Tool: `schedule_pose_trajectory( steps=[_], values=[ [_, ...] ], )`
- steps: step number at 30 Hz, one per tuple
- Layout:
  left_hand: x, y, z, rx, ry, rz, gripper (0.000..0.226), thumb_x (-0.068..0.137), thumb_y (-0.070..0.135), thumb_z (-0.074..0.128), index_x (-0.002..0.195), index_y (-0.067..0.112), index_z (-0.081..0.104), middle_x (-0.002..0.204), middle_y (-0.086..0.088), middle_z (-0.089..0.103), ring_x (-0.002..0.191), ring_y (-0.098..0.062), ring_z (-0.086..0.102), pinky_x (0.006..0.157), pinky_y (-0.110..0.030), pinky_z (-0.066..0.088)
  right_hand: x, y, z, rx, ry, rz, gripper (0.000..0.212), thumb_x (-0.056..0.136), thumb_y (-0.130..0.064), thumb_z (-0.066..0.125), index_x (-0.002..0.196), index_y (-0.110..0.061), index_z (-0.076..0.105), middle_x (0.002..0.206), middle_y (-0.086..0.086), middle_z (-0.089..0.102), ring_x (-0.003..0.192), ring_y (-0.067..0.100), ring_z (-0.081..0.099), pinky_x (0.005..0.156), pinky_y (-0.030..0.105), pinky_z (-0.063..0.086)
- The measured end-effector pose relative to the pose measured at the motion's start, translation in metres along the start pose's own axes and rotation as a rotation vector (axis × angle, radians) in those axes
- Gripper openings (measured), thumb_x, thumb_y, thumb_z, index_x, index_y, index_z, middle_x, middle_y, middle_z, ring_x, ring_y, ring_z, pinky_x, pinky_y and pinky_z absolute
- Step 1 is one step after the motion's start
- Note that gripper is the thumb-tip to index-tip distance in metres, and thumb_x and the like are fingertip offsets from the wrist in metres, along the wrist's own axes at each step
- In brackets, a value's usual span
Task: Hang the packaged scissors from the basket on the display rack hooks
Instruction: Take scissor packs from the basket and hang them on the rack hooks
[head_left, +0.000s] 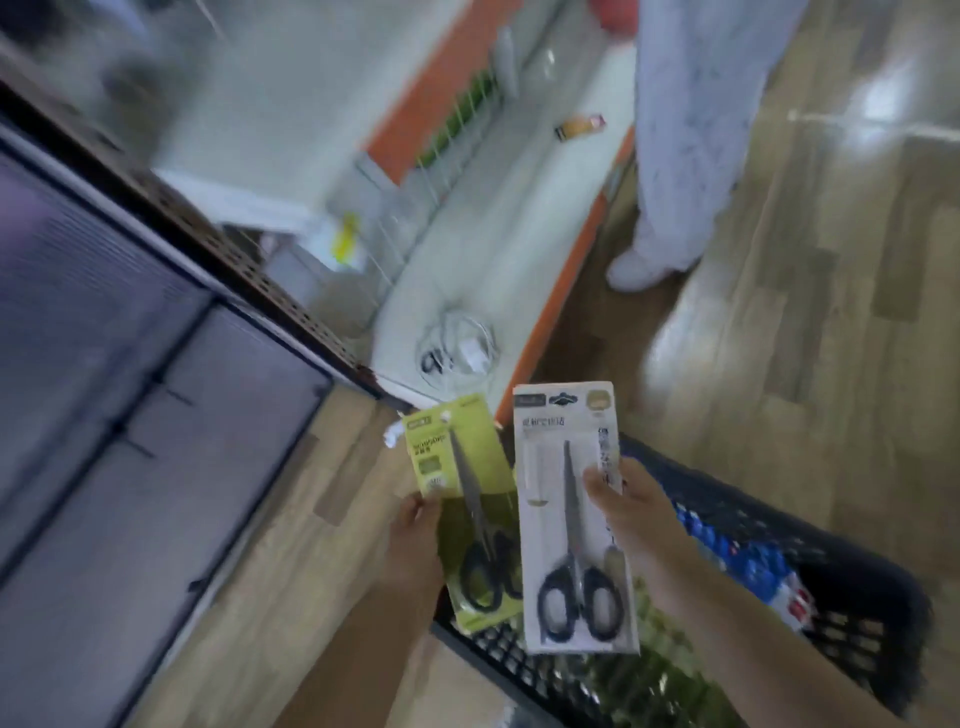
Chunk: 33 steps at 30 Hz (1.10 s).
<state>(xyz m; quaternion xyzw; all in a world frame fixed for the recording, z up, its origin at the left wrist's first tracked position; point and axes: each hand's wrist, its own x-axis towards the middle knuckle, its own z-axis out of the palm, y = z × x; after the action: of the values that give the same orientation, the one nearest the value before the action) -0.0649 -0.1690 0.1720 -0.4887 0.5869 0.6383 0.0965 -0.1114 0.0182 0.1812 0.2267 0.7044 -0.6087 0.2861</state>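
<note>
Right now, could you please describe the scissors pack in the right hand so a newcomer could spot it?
Find the dark basket at lower right. Above its near edge two carded scissors are held side by side; the right hand pinches the white pack. Unlike the yellow-green pack beside it, its card is white and longer.

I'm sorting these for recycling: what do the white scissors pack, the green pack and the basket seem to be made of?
White pack: looks like matte printed card, flat and stiff in the right hand; any clear blister is too blurred to tell. Green pack, held by the left hand: likewise printed card. Both scissors show grey metal-looking blades and dark, probably plastic, handles. Basket: dark moulded lattice, likely plastic.
</note>
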Motion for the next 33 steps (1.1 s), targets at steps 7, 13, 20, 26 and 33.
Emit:
schedule_pose_trajectory(
  steps=[7, 13, 20, 26, 33],
  values=[
    [-0.145, 0.156, -0.102, -0.138, 0.035, 0.308, 0.023, 0.092, 0.02, 0.056, 0.093, -0.002, 0.062, 0.07, -0.009, 0.072, 0.064, -0.015, 0.068, 0.061, -0.023, 0.052, -0.139, -0.194, 0.065, 0.067, -0.259, -0.3, 0.01, 0.09, -0.019, 0.06, 0.096, -0.01, 0.06, 0.102, 0.017, 0.066, 0.082, 0.021, 0.06, 0.068, 0.028, 0.042],
    [-0.302, 0.239, -0.246, -0.334, 0.313, 0.504, 0.025, 0.086, 0.029, 0.066, 0.094, 0.005, 0.067, 0.091, -0.024, 0.068, 0.078, -0.036, 0.062, 0.071, -0.043, 0.047, -0.303, -0.32, 0.12, -0.031, -0.419, -0.641, 0.006, 0.095, -0.013, 0.052, 0.098, -0.012, 0.057, 0.09, 0.003, 0.062, 0.072, 0.003, 0.052, 0.056, 0.014, 0.04],
    [-0.472, 0.213, -0.41, -0.561, 0.615, 0.68, 0.017, 0.093, 0.021, 0.057, 0.093, 0.005, 0.061, 0.079, -0.014, 0.065, 0.07, -0.028, 0.058, 0.067, -0.038, 0.047, -0.491, -0.359, 0.198, -0.195, -0.608, -0.881, 0.018, 0.097, -0.03, 0.048, 0.101, -0.013, 0.046, 0.096, 0.004, 0.053, 0.087, 0.015, 0.049, 0.084, 0.035, 0.041],
    [-0.543, 0.129, -0.496, -0.699, 0.75, 0.619, 0.023, 0.09, 0.032, 0.061, 0.093, 0.009, 0.065, 0.088, -0.013, 0.07, 0.083, -0.033, 0.065, 0.082, -0.044, 0.052, -0.589, -0.304, 0.272, -0.269, -0.768, -0.953, 0.019, 0.096, -0.024, 0.05, 0.078, -0.019, 0.051, 0.077, -0.004, 0.055, 0.069, 0.009, 0.05, 0.06, 0.026, 0.037],
    [-0.601, 0.045, -0.615, -0.787, 0.903, 0.565, 0.034, 0.085, 0.041, 0.065, 0.088, 0.008, 0.063, 0.092, -0.019, 0.068, 0.087, -0.035, 0.065, 0.088, -0.051, 0.05, -0.693, -0.221, 0.385, -0.398, -0.952, -0.922, 0.017, 0.096, -0.026, 0.046, 0.1, -0.012, 0.056, 0.098, 0.003, 0.061, 0.088, 0.015, 0.057, 0.071, 0.03, 0.044]
  ],
)
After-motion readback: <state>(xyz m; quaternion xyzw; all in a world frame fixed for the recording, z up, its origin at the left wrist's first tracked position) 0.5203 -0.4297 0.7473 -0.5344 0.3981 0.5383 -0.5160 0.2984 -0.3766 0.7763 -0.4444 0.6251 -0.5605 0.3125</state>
